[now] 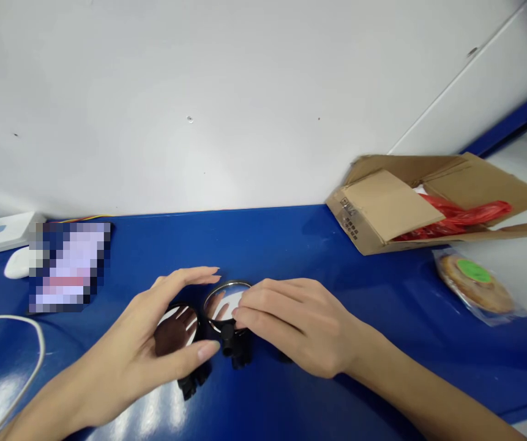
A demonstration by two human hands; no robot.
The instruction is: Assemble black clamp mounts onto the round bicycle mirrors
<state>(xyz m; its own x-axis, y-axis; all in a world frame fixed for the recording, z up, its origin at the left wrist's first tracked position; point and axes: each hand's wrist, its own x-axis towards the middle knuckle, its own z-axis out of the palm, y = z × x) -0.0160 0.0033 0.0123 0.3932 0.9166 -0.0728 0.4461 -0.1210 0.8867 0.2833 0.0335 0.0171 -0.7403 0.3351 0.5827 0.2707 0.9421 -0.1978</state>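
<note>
Two small round mirrors with black clamp mounts are close together on the blue table. The right-hand round mirror (220, 306) has a shiny rim, and its black mount (235, 346) points toward me. My right hand (300, 324) pinches its right edge, with the fingertips over the glass. The left round mirror (175, 331) lies in the curve of my left hand (139, 349), which partly hides it. Thumb and fingers of that hand are spread wide, the fingertips near the other mirror. Something black shows under my right hand, mostly hidden.
An open cardboard box (350, 226) with a red plastic bag (465, 214) stands at the back right. Before it lies a wrapped round pastry (474, 288). A blurred-out phone-like object (70, 269), a white mouse (18, 263) and a white cable (40, 343) are at left.
</note>
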